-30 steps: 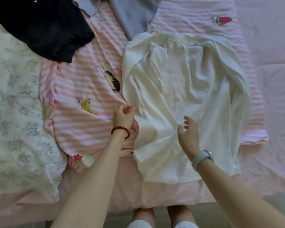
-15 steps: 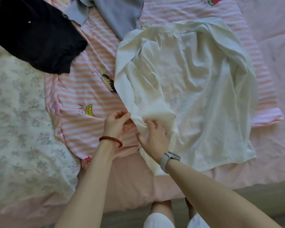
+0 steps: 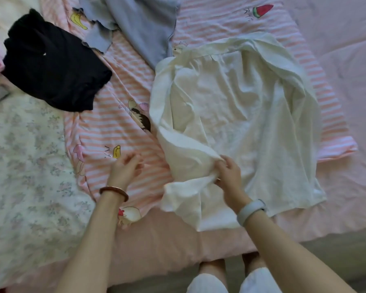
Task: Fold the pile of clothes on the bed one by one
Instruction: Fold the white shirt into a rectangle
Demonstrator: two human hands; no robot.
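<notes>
— White cotton, thin and limp: that is what our right hand has between its curled fingers, a gathered fold of the big white shirt at its lower left edge, just right of the frame's centre.

— And our left hand?

— Holding nothing. Its fingers are loosely spread and half curled above the pink-and-white striped blanket with cartoon prints, just beside the shirt but apart from it.

— How will the shirt handle, do we think?

— Light and soft, we judge; it will sag and crease wherever it is not supported. We would take it by the hem corners or the shoulder seams, one in each hand, so it hangs flat.

— Which way does it lie?

— It covers the centre right of the frame. Its long axis runs from the collar end at the top down to the hem at the lower right, leaning slightly. The left side is rolled inward into a thick ridge.

— Anything else waiting?

— A crumpled black garment at upper left and a grey-blue garment at top centre, both unfolded.
</notes>
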